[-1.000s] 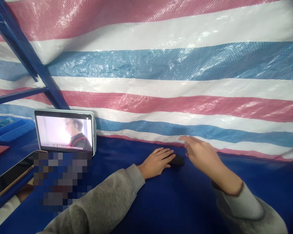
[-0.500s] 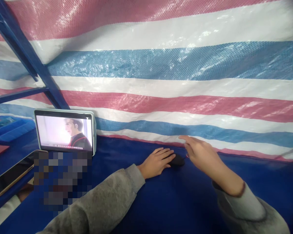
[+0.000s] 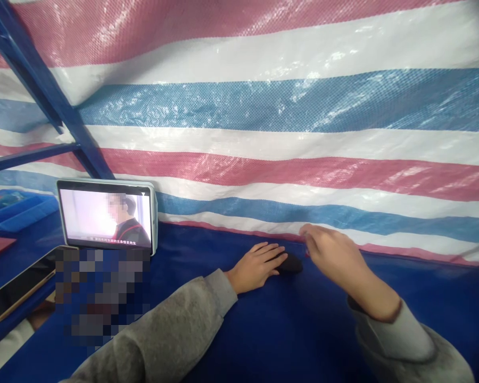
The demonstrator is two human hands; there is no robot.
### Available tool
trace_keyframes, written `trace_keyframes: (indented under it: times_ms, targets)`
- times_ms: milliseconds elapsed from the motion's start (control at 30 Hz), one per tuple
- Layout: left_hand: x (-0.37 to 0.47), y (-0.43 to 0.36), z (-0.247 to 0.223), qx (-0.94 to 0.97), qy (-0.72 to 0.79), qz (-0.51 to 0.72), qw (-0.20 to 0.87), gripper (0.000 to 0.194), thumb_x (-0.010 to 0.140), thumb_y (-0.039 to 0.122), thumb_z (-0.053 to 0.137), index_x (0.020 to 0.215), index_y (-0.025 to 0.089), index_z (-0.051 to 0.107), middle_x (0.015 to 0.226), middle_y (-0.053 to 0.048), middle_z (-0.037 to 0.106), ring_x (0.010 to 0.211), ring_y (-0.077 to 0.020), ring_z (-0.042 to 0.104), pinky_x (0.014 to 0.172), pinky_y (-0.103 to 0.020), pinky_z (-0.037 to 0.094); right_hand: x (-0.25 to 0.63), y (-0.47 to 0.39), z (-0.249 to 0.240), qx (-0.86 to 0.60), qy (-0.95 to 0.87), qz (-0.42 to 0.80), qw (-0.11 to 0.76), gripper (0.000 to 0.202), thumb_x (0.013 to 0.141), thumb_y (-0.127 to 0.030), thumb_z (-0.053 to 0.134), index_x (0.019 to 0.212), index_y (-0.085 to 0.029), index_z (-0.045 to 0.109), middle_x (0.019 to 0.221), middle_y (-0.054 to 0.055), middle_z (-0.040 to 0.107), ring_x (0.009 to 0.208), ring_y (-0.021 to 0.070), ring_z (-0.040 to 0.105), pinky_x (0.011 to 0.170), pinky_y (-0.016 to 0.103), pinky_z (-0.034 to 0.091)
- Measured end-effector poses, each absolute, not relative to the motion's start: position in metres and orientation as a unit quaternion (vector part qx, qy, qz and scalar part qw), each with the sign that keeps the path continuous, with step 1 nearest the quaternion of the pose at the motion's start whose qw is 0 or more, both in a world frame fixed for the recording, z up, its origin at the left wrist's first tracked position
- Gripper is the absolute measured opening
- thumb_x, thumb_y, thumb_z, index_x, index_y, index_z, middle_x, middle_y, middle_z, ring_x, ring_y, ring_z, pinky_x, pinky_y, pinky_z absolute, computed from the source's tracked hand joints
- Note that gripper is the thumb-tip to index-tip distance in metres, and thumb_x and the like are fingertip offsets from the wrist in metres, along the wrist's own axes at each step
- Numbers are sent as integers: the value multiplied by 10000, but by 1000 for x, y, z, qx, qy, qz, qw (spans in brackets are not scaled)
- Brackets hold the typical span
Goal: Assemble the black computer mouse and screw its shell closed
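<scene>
My left hand (image 3: pixel 259 267) lies palm down on the blue surface, its fingers stretched out and slightly spread. Its fingertips rest on the left end of a small black rounded object (image 3: pixel 292 262), shaped like a computer mouse; the hand covers part of it. Just right of that object, my right hand (image 3: pixel 330 251) is raised a little, with fingers curled in and pressed together. A small reddish bit (image 3: pixel 307 252) shows below its fingertips, too small to name. What the right fingers hold, if anything, is hidden.
A tablet (image 3: pixel 106 215) playing a cartoon stands at the left. Before it lie a phone (image 3: pixel 24 284) and a blurred-out patch. Behind are a blue tray (image 3: pixel 24 210) and a blue metal frame (image 3: pixel 43 90). Striped plastic sheeting (image 3: pixel 263 106) hangs along the back of the blue tabletop (image 3: pixel 263 335).
My right hand has shifted slightly right, and its outstretched index finger has curled in. My left hand and the black object have stayed in place.
</scene>
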State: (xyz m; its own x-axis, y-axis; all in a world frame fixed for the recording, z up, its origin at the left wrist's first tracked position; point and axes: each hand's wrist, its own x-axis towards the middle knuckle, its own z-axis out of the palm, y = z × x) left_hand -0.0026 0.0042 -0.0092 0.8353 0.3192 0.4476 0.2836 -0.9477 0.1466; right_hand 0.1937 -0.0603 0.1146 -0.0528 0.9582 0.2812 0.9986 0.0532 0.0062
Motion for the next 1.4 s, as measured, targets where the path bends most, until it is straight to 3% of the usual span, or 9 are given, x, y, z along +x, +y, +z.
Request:
trace_keyframes:
  times_ms: [167, 333, 533, 700, 900, 1100, 1267, 1400]
  targets:
    - [-3, 4, -8, 957, 159, 240, 39, 472, 988, 309, 486, 1438, 201, 389, 1476, -94, 443, 1400, -206, 367, 1170, -410, 284, 191, -61, 114, -643, -749, -92, 126, 396, 777, -78, 430, 1096, -203, 629, 991, 56, 684, 700, 166, 624, 603, 279, 356]
    - [-2, 4, -8, 957, 159, 238, 39, 473, 991, 319, 480, 1439, 195, 389, 1478, -91, 441, 1399, -208, 367, 1172, -407, 281, 192, -60, 112, -665, -730, -81, 133, 342, 853, -140, 405, 1098, -205, 634, 875, 47, 700, 707, 189, 630, 610, 287, 367]
    - [-2, 3, -8, 957, 161, 239, 38, 467, 990, 314, 482, 1434, 199, 395, 1477, -88, 444, 1397, -201, 371, 1170, -401, 287, 193, -61, 113, -643, -749, -86, 134, 383, 796, -95, 425, 1101, -198, 631, 996, 60, 675, 741, 177, 628, 625, 285, 376]
    - [-2, 4, -10, 956, 159, 242, 41, 473, 993, 322, 477, 1441, 202, 386, 1473, -95, 447, 1400, -207, 366, 1168, -409, 287, 194, -59, 112, -667, -730, -73, 133, 342, 884, -141, 377, 1111, -202, 625, 874, 43, 689, 723, 194, 641, 615, 292, 375]
    - [-2, 4, -9, 957, 159, 239, 40, 462, 989, 311, 485, 1427, 186, 406, 1479, -92, 439, 1399, -210, 368, 1170, -407, 285, 194, -59, 110, -625, -767, -94, 110, 423, 786, -34, 400, 1111, -188, 624, 1065, 76, 648, 809, 183, 648, 663, 281, 402]
    - [-3, 3, -9, 958, 157, 238, 40, 463, 995, 313, 474, 1434, 188, 394, 1480, -86, 439, 1400, -208, 364, 1169, -403, 284, 196, -58, 110, -666, -730, -121, 91, 335, 926, -183, 357, 1126, -202, 625, 931, 64, 699, 702, 193, 649, 585, 292, 365]
    - [-2, 3, -8, 958, 158, 234, 39, 459, 995, 316, 472, 1429, 185, 401, 1486, -87, 431, 1400, -213, 363, 1173, -403, 276, 196, -60, 113, -645, -753, -95, 95, 447, 805, -76, 422, 1194, -210, 597, 1043, 59, 685, 763, 189, 660, 628, 288, 389]
    - [-2, 3, -8, 958, 160, 233, 39, 455, 992, 316, 479, 1420, 177, 411, 1486, -84, 432, 1398, -209, 365, 1173, -402, 279, 195, -60, 113, -661, -738, -85, 110, 380, 869, -146, 399, 1181, -198, 609, 949, 63, 703, 750, 202, 661, 636, 295, 404]
